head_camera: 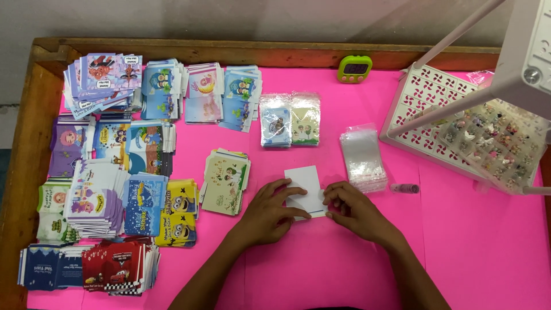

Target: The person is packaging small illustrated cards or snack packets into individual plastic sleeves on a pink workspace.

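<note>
While both my hands rest on the bright pink table cover [321,270], they work one small white blank card [305,185] lying flat at mid-table. My left hand [268,213] has fingers spread over the card's left and lower edge, pressing it down. My right hand [356,211] has fingertips drawn together, pinching the card's lower right corner. The card lies between the two hands, its upper half uncovered.

Just left of my left hand: a short stack of pale green printed envelopes [225,181], slightly fanned. Just above my right hand: a pile of clear plastic sleeves [361,159], with a small pink cylinder [404,188] lying to its right.

Left third of the table: rows of colourful cartoon-print envelope stacks [109,172]. Nearest row is dark blue and red, then yellow and blue, then purple and white, then pale blue and lilac along the far edge.

Further back at centre: two clear bagged packs [290,119] side by side, one bluish, one greenish.

Right side: white perforated plastic basket [416,103] with a clear compartment box of small charms [493,143] on it, white stand legs [459,100] crossing above.

Far edge: small green digital timer [354,68] against the brown wooden table rim [229,53]. Grey wall [258,20] behind.
</note>
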